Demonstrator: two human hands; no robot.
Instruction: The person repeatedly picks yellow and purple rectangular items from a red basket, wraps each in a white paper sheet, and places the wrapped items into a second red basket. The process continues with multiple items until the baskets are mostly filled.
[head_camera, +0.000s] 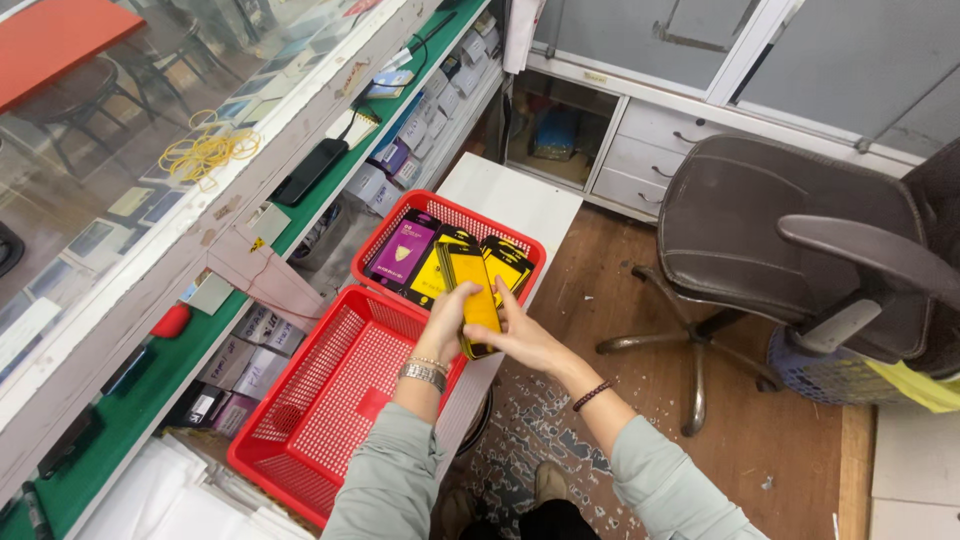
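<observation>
1. The left hand (447, 318) and the right hand (522, 340) meet over the seam between two red plastic mesh baskets, both gripping one stack of flat yellow and black packets (470, 290)
2. The left hand's fingers are clenched around the stack's left edge; a metal watch and a thin bracelet sit on that wrist
3. The right hand's fingers are closed on the stack's right edge and lower end, with one finger stretched up along the side; a dark bead bracelet circles that wrist
4. The stack is held upright and tilted slightly, its lower end just above the near basket's far rim
5. The far red plastic mesh basket (400, 215) holds a purple flat packet (402, 250) at the left and more yellow and black packets (508, 262) beside it
6. The near red plastic mesh basket (300, 420) shows only its bare mesh floor
7. Both baskets rest on a narrow white desk (510, 195)
8. A glass-topped display counter (120, 190) runs along the left, with yellow rubber bands (208, 150) and a black phone (310, 170) on top
9. A brown leather swivel chair (780, 230) stands on the wooden floor at the right
</observation>
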